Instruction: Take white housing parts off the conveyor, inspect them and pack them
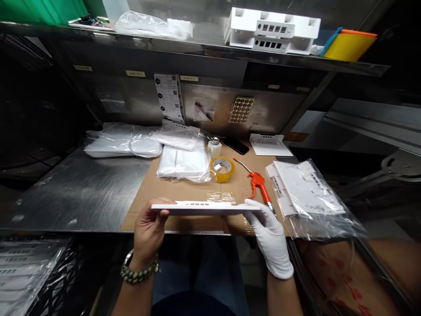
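Note:
I hold a flat white plastic panel (pixel 204 207) edge-on above the near edge of a brown cardboard sheet (pixel 184 193). My bare left hand (pixel 149 232), with a bead bracelet at the wrist, grips the panel's left end, fingers curled round it. My right hand (pixel 271 239), in a white glove, grips its right end. A row of small slots shows along the panel's upper face.
A yellow tape roll (pixel 222 169), a small pump bottle (pixel 215 147), a red air blow gun (pixel 257 182) and bagged white parts (pixel 184 164) lie on the cardboard. More bagged panels (pixel 309 193) sit at right, plastic bags (pixel 121 142) at left. White trays (pixel 272 30) stand on the upper shelf.

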Available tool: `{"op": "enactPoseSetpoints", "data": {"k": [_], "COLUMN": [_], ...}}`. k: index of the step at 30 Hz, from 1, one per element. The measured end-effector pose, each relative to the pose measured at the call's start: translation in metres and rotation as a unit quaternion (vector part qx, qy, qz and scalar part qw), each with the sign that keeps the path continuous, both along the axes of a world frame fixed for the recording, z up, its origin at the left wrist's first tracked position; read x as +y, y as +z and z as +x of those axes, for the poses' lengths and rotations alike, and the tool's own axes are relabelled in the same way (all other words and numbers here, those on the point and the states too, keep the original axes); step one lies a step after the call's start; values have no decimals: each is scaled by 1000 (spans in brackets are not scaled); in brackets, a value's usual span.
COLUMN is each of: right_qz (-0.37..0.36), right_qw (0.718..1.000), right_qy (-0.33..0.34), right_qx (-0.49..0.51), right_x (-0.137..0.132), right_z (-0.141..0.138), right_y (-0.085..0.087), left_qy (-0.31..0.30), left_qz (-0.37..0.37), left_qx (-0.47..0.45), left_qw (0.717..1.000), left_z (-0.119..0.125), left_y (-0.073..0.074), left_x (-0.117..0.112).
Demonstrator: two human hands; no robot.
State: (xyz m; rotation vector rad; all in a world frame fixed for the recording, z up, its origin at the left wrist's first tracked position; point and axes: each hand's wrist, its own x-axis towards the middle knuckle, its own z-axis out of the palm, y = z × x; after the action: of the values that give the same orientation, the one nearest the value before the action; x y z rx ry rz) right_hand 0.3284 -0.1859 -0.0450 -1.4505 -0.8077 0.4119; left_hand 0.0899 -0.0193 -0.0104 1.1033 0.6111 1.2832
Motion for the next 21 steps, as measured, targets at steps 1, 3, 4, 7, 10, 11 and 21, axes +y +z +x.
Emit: {"op": "enactPoseSetpoints", "data": {"k": [1, 3, 4, 7, 10, 11, 21], "right_qz": [4, 12, 13, 5, -9, -12, 166], "right_qw": [1000, 1000, 1000, 998, 997, 997, 954], "right_qy": [-3, -11, -16, -36, -46, -45, 130], "right_qx": [-1, -12, -20, -41, -56, -61, -215], "right_x": [0, -1, -1, -3, -4, -5, 10], "right_z": [0, 0, 0, 2, 5, 6, 0], "right_y": [1, 1, 0, -5, -13, -16, 6], "left_qy": [-8, -13, -13, -14, -28, -35, -175], "left_qz": [18, 50, 65, 112, 168, 184, -280], "left_qx": [3, 14, 22, 43, 39, 38, -169], "left_qw": [1000, 999, 998, 993, 985, 982, 929], "left_z": [1, 3, 4, 4, 2, 2, -12], "left_y": [3, 9, 11, 8, -1, -3, 4], "left_x": [-2, -4, -5, -2, 3, 4, 14]}}
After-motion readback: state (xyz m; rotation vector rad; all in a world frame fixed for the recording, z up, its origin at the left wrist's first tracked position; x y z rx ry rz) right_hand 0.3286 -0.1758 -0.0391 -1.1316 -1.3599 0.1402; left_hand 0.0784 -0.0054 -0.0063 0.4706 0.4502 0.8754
